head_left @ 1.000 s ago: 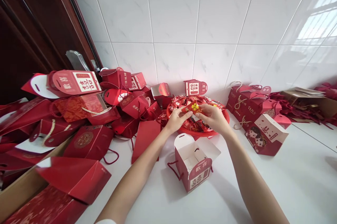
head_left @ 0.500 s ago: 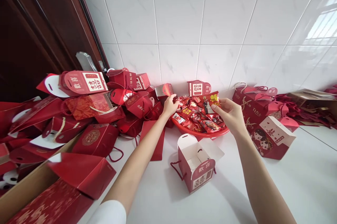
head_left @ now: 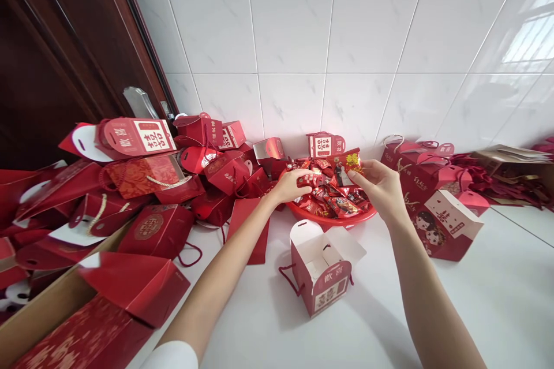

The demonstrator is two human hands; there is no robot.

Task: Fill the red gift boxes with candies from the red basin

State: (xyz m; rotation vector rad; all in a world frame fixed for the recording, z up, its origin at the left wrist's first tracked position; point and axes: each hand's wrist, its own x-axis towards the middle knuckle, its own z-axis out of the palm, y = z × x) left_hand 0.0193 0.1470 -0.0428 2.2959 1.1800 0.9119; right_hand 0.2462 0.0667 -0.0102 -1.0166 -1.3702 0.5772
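Note:
A red basin (head_left: pixel 335 222) full of red-wrapped sweets (head_left: pixel 341 206) stands near the wall. Over its right side, my right hand (head_left: pixel 380 184) pinches a red packet (head_left: pixel 347 168) with yellow lettering and a printed couple. My left hand (head_left: pixel 292 185) reaches over the basin's left side, its fingers closed around a small red packet (head_left: pixel 308 179). In front of the basin stands an upright red gift box (head_left: pixel 321 276), its white-lined flaps raised and its top open. Red cords hang at its sides.
Many red gift boxes (head_left: pixel 156 227) are heaped at the left, beside a dark door (head_left: pixel 52 40). More boxes (head_left: pixel 450 224) stand at the right, with a cardboard carton (head_left: pixel 515 158) behind them. A small box (head_left: pixel 325 144) sits behind the basin against the tiled wall (head_left: pixel 289 22).
My left hand has moved right and slightly down, from the basin's left rim onto the sweets, and now has a small packet. My right hand still holds its packet, almost unmoved.

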